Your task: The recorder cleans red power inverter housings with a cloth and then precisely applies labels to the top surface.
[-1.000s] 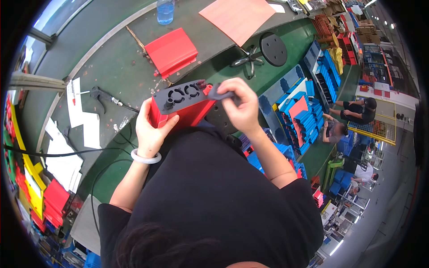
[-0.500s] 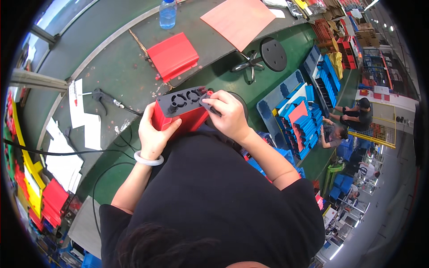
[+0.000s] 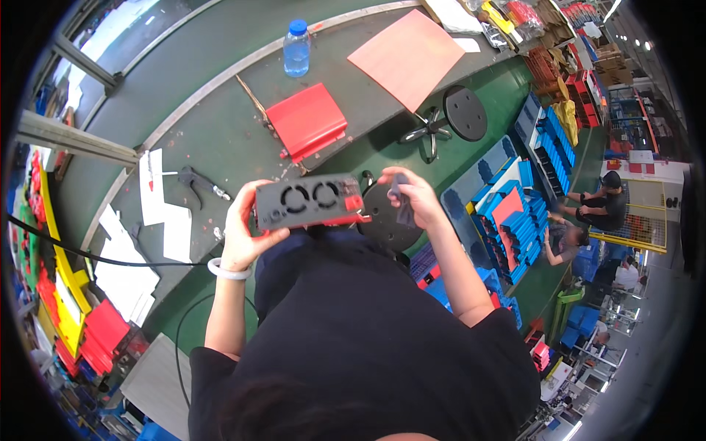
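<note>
My left hand (image 3: 241, 234) grips a red metal box with a black end panel (image 3: 309, 204) by its left end, in front of my body. The black panel faces up and carries two round fan-like openings, with a red part at its right end. To the right of the box, apart from it, my right hand (image 3: 422, 204) is closed on a crumpled dark grey cloth (image 3: 402, 201). Beyond the box, a bent red metal cover (image 3: 307, 121) lies on the bench's near edge.
On the dark green bench (image 3: 228, 117) are a blue-capped bottle (image 3: 296, 53), a pink sheet (image 3: 407, 59), white papers (image 3: 121, 272) and a black air gun (image 3: 195, 185). A round stool (image 3: 465, 113) stands beyond. Blue parts (image 3: 518, 231) fill a cart at right, near two people.
My right hand with the cloth has moved off the box to the right. The box has turned so its black panel shows more fully. The whole view has shifted slightly.
</note>
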